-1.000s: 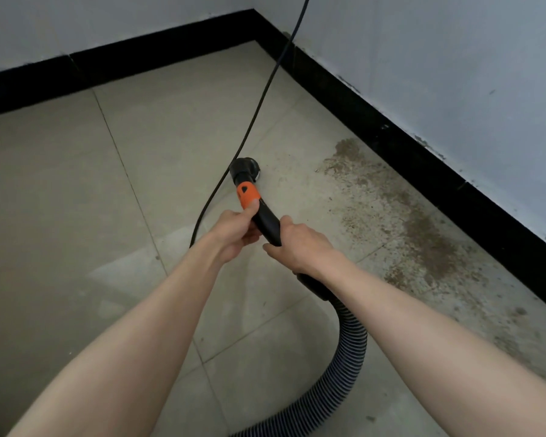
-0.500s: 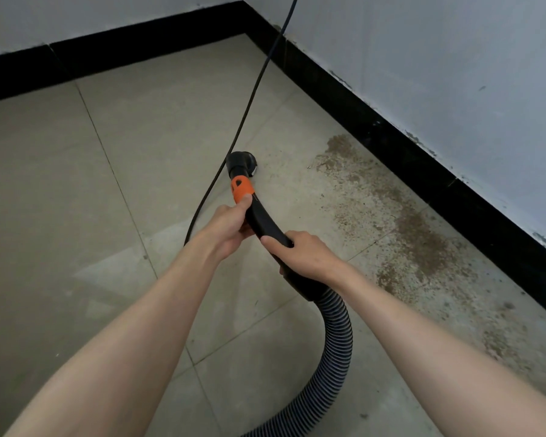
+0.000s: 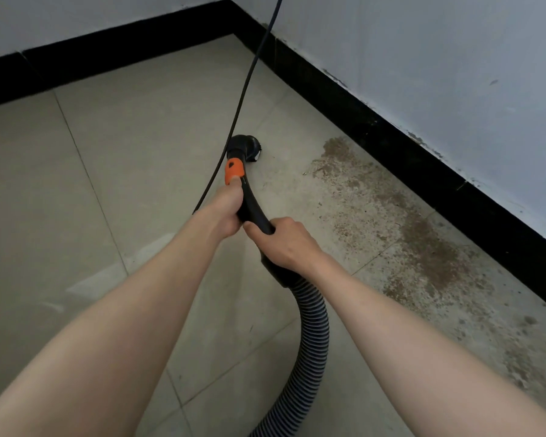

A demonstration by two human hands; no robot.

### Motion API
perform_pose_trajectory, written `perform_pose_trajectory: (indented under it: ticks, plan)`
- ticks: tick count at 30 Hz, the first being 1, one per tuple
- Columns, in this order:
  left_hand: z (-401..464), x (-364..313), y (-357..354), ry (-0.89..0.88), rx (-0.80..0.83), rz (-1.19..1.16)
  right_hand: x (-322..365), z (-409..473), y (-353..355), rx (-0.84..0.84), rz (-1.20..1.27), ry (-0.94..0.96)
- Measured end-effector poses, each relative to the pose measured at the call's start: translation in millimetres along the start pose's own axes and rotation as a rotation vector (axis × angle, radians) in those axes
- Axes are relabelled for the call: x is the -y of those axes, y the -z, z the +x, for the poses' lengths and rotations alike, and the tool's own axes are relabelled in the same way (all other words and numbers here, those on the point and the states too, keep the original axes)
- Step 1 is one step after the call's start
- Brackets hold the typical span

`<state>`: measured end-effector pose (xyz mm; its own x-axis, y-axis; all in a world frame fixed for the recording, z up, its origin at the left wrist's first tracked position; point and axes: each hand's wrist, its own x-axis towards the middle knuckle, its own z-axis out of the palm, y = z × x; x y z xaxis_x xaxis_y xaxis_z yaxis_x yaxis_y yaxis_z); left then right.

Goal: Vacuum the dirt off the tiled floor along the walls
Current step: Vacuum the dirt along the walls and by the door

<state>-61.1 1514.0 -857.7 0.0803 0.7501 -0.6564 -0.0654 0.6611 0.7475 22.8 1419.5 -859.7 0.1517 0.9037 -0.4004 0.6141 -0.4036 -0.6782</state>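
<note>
Tiled floor (image 3: 133, 171) is mostly clean, but brown dirt (image 3: 423, 241) lies along the right wall. Left hand (image 3: 224, 206) and right hand (image 3: 284, 241) grip the vacuum handle (image 3: 252, 206); its nozzle (image 3: 245, 146) sits just left of the dirt.

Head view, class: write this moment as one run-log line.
left hand: grips wand | right hand: grips wand | nozzle: on tile | dirt: by right wall

Thin black cable (image 3: 245, 89) hanging down from the top edge (slack), black skirting board (image 3: 391, 130) beneath pale walls (image 3: 423, 42)
</note>
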Motion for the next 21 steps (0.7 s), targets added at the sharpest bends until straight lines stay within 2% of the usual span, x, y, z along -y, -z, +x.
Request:
perform_pose_trajectory:
  ticks: [8,21]
  plan:
    - [19,-10,-5,-0.046,0.012,0.099,-4,22,0,0.001,0.135,0.011]
    - [-49,45,2,0.013,0.061,0.088,-31,-61,-11,0.021,0.133,-0.011]
